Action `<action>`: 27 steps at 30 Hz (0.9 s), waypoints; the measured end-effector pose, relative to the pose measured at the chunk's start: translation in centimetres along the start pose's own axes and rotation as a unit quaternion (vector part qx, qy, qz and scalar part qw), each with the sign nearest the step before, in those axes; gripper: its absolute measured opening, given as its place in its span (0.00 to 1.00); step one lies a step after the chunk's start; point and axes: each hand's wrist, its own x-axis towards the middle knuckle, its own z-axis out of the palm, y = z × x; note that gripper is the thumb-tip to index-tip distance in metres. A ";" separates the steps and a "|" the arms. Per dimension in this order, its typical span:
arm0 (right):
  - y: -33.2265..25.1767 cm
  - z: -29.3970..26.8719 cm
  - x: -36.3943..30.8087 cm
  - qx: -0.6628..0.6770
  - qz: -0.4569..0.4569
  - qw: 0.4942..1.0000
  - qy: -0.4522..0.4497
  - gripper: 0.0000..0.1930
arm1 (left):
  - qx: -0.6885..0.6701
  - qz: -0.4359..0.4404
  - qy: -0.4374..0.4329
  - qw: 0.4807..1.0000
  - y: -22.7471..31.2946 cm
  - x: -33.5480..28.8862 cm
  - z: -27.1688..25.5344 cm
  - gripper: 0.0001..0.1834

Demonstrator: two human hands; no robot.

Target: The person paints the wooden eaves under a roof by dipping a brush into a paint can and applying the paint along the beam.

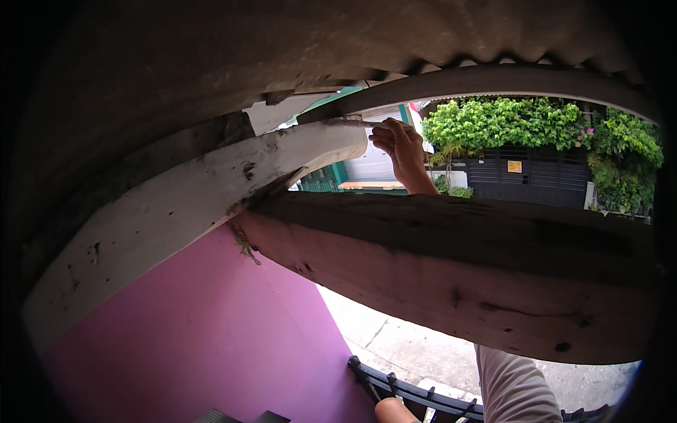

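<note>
Beyond the dark crossbeam (437,282), my right hand (400,149) is raised with its fingers closed round a thin, pale tool that looks like a paintbrush (361,123). The brush lies nearly level, its tip pointing left at the upper edge of a white-coated beam (197,180). Dark stains and specks mark that beam. The crossbeam hides part of my right forearm; a grey sleeve (518,388) shows below it. My left hand cannot be made out. A rounded patch of bare skin (395,410) shows at the lower edge, too little to tell what part it is.
Corrugated roofing (493,60) hangs close overhead. A pink wall (204,331) stands below the white beam. Black metal railing (416,391) runs along the bottom, with paved ground (395,338) beyond. Across the way are a dark gate (529,180) and green bushes (508,123).
</note>
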 end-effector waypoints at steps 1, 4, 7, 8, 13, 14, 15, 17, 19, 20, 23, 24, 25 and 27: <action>0.1 -0.1 0.5 -0.001 0.000 1.000 0.001 0.14 | 0.000 0.000 -0.001 1.000 -0.3 0.1 0.2 0.33; 1.1 -0.8 1.9 -0.046 0.009 0.998 0.038 0.12 | -0.024 0.006 -0.013 1.000 -0.6 0.2 0.2 0.32; 2.0 -1.9 3.2 -0.034 0.005 0.998 0.053 0.13 | -0.021 -0.022 -0.018 0.999 -0.1 0.3 0.1 0.31; 2.3 -2.3 3.5 -0.033 -0.002 0.997 0.067 0.15 | -0.041 -0.014 -0.022 0.999 -0.5 0.2 0.3 0.31; 2.6 -3.8 5.4 -0.051 -0.008 0.993 0.103 0.15 | -0.036 0.016 -0.017 0.999 -0.8 0.4 0.7 0.31; 2.5 -4.1 5.7 -0.058 -0.019 0.992 0.114 0.15 | -0.039 0.009 -0.015 0.999 -1.2 0.2 0.9 0.31; 2.7 -3.8 5.7 -0.063 -0.026 0.990 0.124 0.15 | -0.040 -0.001 -0.012 0.999 -1.4 0.1 0.9 0.31; 3.0 -3.3 5.7 -0.063 -0.027 0.989 0.130 0.15 | -0.046 -0.009 -0.013 0.999 -1.8 -0.2 0.8 0.31; 2.5 -3.7 6.0 -0.067 -0.041 0.987 0.141 0.14 | -0.057 -0.012 -0.021 0.998 -1.8 -0.1 0.9 0.32; 2.3 -3.9 6.1 -0.074 -0.054 0.984 0.150 0.14 | -0.050 -0.018 -0.025 0.998 -1.8 -0.1 0.9 0.32; 2.0 -5.1 6.6 -0.107 -0.115 0.965 0.212 0.12 | -0.041 -0.027 -0.038 0.998 -1.8 0.0 1.3 0.31; 1.9 -4.8 6.3 -0.119 -0.132 0.958 0.224 0.12 | -0.037 -0.032 -0.037 0.998 -1.5 0.0 1.2 0.31; 1.8 -4.6 5.8 -0.119 -0.132 0.958 0.223 0.12 | -0.037 -0.032 -0.036 0.998 -1.1 0.1 1.1 0.31; 2.0 -4.0 4.7 -0.169 -0.169 0.950 0.200 0.13 | -0.027 -0.024 -0.026 0.999 -0.4 0.2 0.9 0.30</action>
